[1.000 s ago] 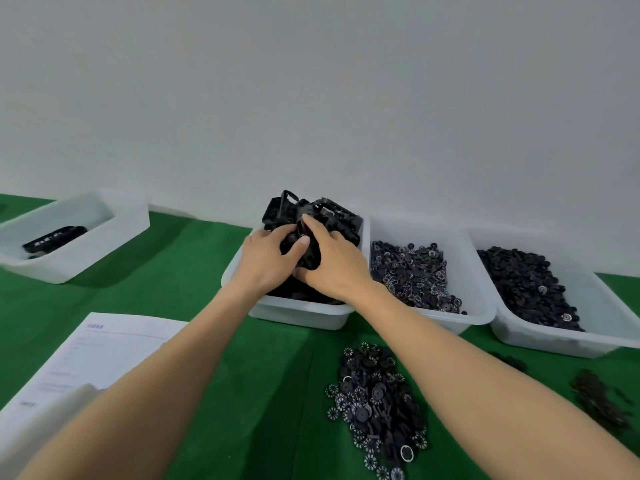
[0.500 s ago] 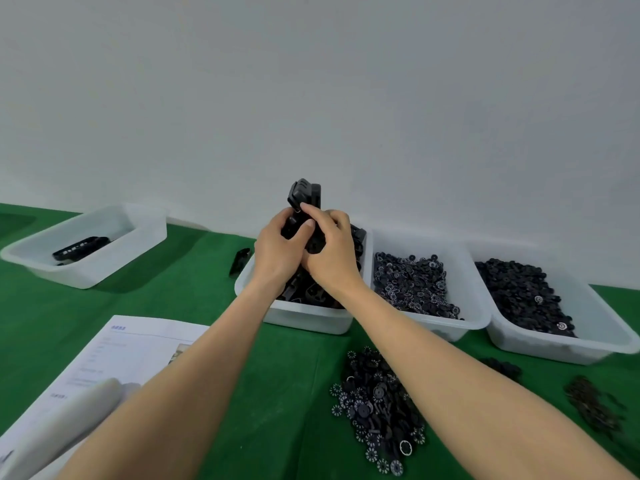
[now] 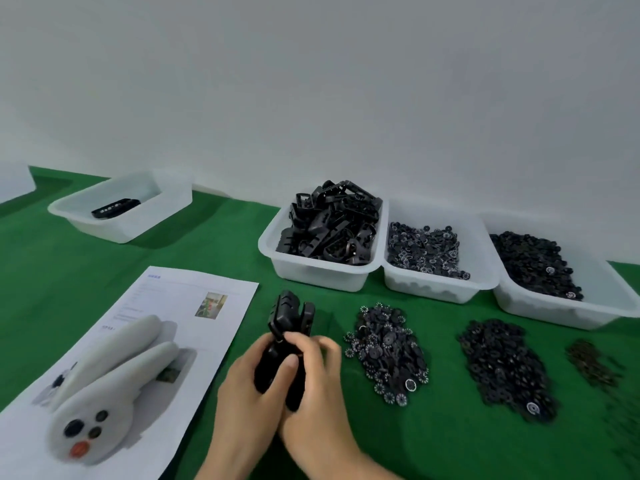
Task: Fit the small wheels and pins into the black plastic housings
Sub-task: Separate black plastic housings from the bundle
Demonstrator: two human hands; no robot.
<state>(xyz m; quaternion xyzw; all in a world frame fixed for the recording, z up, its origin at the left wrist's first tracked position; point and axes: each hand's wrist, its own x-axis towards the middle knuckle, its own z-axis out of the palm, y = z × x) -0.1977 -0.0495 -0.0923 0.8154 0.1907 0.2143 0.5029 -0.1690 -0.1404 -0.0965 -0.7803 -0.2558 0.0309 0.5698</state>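
Gripping the black plastic housings (image 3: 289,318) with the left hand (image 3: 244,403), curled round the lower end. Clasping the same bundle with the right hand (image 3: 320,393). Holding it upright over the green cloth (image 3: 433,445), just beside the loose wheel pile (image 3: 388,348), in front of the housing bin (image 3: 322,276).

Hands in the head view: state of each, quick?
Left hand: closed, holding the black housings.
Right hand: closed, gripping the same black housings.
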